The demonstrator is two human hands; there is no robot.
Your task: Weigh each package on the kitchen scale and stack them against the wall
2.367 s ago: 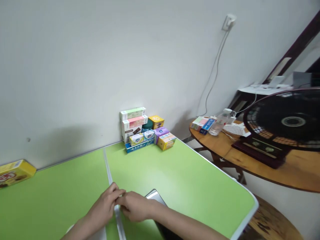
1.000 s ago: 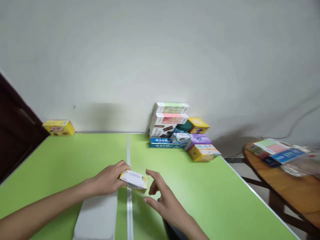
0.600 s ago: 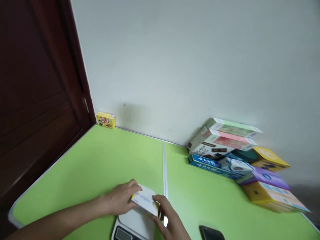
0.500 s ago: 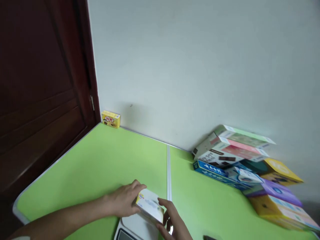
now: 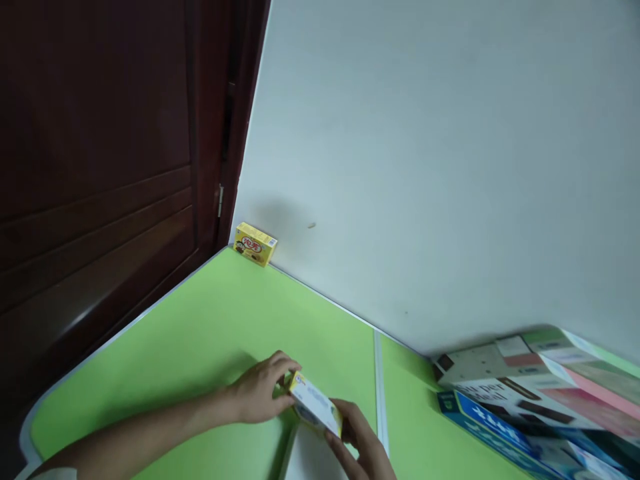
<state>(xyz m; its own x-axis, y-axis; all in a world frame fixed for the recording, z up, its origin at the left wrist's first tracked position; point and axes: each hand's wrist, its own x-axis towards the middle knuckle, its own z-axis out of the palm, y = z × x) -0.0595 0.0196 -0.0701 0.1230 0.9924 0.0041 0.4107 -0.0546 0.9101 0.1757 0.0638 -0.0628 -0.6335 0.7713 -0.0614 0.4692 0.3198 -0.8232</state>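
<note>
A small yellow-and-white box (image 5: pixel 316 403) is held in the air, slightly tilted, between my two hands. The fingers and thumb of my left hand (image 5: pixel 266 389) pinch its left end. At the opposite end, my right hand (image 5: pixel 361 441) has thumb and fingers closed on the right edge. Below the box lies a flat white scale (image 5: pixel 313 459), partly cut off by the bottom of the picture; its display is out of sight now.
A yellow snack box (image 5: pixel 254 245) stands at the green table's (image 5: pixel 215 320) far left corner, against the wall. To the right is a stack with a white "Super Meal" carton (image 5: pixel 505 390) and blue toothpaste boxes (image 5: pixel 493 427). A dark wooden door (image 5: pixel 100 133) borders the left side.
The small box has left the group of boxes by the wall and is now in my hands. My view has swung left; the fan and side table have gone out of sight.
</note>
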